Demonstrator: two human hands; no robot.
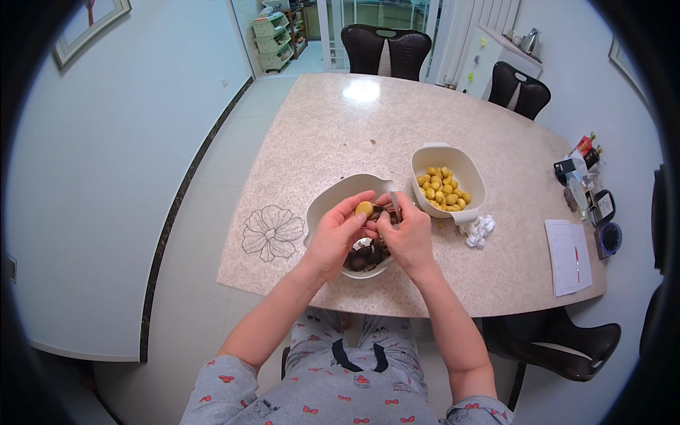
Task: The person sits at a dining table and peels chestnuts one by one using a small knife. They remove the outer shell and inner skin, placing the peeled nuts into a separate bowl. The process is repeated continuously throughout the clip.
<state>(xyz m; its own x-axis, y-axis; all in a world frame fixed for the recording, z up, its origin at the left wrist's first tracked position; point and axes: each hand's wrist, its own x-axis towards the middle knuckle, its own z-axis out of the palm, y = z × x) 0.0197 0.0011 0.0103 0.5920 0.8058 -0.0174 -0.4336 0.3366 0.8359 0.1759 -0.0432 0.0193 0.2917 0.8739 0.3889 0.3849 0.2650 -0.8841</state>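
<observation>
My left hand (334, 231) pinches a peeled yellow chestnut (364, 208) between thumb and fingers. Right beside it, my right hand (409, 231) holds a slim grey tool (394, 200), its kind partly hidden by the fingers. Dark brown shell pieces (380, 213) show between the two hands. Both hands are over a cream plastic basin (332, 194), where unpeeled brown chestnuts (366, 257) lie at the near side. To the right stands a cream handled basin (473, 170) with many peeled chestnuts (441, 188) in it.
Crumpled white tissue (478, 231) lies beside the right basin. Papers with a red pen (569, 257) rest near the table's right edge, below assorted small items (584, 180). A shell crumb (373, 142) is on the patterned table (319, 122). Dark chairs (386, 50) stand around it.
</observation>
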